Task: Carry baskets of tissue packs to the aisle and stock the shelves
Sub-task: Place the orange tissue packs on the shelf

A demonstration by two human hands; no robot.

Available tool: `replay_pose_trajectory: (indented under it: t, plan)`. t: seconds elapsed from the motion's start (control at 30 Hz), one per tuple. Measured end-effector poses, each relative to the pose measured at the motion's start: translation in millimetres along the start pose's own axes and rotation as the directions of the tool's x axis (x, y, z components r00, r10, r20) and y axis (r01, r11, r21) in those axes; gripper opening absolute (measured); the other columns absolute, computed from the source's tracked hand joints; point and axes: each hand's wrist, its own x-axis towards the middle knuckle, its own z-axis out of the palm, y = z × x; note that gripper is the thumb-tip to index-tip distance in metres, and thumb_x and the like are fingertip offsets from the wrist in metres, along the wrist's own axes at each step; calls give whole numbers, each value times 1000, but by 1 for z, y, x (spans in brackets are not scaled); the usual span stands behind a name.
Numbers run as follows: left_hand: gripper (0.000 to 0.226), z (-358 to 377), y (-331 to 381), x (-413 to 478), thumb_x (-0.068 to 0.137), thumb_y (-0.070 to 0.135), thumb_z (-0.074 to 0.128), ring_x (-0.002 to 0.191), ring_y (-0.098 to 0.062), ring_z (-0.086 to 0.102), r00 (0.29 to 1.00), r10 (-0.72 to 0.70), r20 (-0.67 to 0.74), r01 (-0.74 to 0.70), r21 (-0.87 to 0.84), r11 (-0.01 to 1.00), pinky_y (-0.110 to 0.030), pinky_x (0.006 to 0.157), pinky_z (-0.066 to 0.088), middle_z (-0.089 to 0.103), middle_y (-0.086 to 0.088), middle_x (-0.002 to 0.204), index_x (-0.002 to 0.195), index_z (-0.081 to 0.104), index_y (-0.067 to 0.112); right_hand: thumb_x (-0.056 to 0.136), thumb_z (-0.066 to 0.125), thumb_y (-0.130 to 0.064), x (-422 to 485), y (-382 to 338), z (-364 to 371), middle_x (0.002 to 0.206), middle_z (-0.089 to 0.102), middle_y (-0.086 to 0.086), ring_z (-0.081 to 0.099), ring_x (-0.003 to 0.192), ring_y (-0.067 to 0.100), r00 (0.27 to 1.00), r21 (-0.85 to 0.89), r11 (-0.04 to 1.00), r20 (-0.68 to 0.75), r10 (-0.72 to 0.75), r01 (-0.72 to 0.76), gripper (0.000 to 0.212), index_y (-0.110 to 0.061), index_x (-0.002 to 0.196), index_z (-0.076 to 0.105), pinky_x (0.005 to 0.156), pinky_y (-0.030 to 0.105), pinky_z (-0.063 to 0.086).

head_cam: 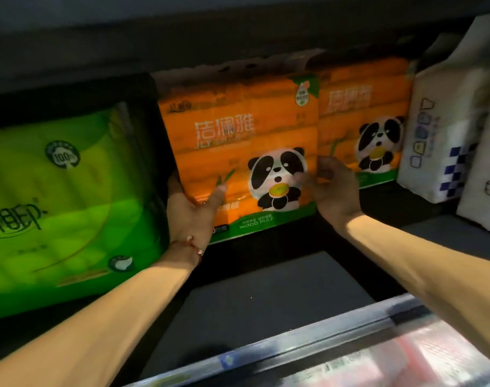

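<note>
Between left hand [190,210] and right hand [333,188] stands the orange pack [232,152] (gripped).

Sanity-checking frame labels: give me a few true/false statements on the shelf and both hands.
1. The left hand and right hand both grip the nearer orange panda pack. True.
2. The green pack sits right of the orange packs. False: it sits left of them.
3. A beaded bracelet is on the left wrist. True.
4. Only one orange panda pack is in view. False: a second orange panda pack stands on its right.
5. White packs stand at the far right. True.
</note>
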Motion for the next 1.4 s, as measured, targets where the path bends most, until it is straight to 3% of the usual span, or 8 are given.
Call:
replay_pose_trajectory:
  t: [0.1,0.27,0.43,0.67,0.73,0.8,0.93,1.4]
  plan:
    - [67,-3,-14,-6,71,27,91,96,1,65,997,-55,44,56,-24,998,-22,85,53,68,8,115,125,52,28,82,88,-27,-2,3,2,100,75,-10,63,84,-16,1000,-1,1000,1,3,-3,33,-14,109,75,69,2,46]
    - [70,2,-33,-6,66,37,93,109,-20,65,1000,-11,-1,12,170,985,-47,99,54,67,-2,119,125,58,27,89,83,-29,7,12,14,94,73,-19,63,80,-19,999,-57,997,-25,-46,45,18,-22,104,75,72,5,47]
    - [73,12,-29,11,73,27,90,113,-23,66,998,-47,-32,52,169,984,-43,103,52,71,-5,125,138,57,15,86,84,-34,18,13,27,99,78,-11,65,83,-10,995,-106,994,-83,-49,40,23,-21,103,78,77,15,52]
    - [70,18,-41,7,76,29,88,108,-23,67,997,-38,-65,47,145,988,-27,92,46,72,-5,121,138,57,16,75,94,-28,11,22,27,100,70,-6,60,84,-5,980,-45,996,-185,67,-77,43,-12,107,69,66,-3,40]
    - [70,21,-42,8,77,32,87,108,-24,68,997,-40,-73,51,152,987,-26,93,44,72,-4,120,138,56,18,74,94,-27,9,27,23,113,67,0,64,100,12,986,-111,990,-155,67,-84,53,-11,117,67,76,-2,39]
    - [70,23,-42,10,77,33,87,109,-25,68,996,-42,-81,56,174,983,-27,94,45,73,-5,120,138,56,19,69,97,-29,5,33,21,140,54,8,51,130,26,990,-227,972,-138,37,-68,76,-15,133,58,100,16,36]
    - [70,27,-46,16,76,34,87,111,-28,68,996,-39,-85,54,180,982,-35,99,50,73,-6,121,138,57,18,67,98,-33,3,33,26,160,28,11,33,148,34,983,-271,954,-163,82,-125,108,-17,152,33,114,45,39]
    - [77,33,-53,17,81,28,85,121,-30,62,996,-74,-54,82,173,981,-40,103,49,65,-9,132,146,45,16,78,92,-31,-7,24,26,161,24,14,26,152,34,986,-301,943,-130,108,-143,105,-12,156,26,122,48,32]
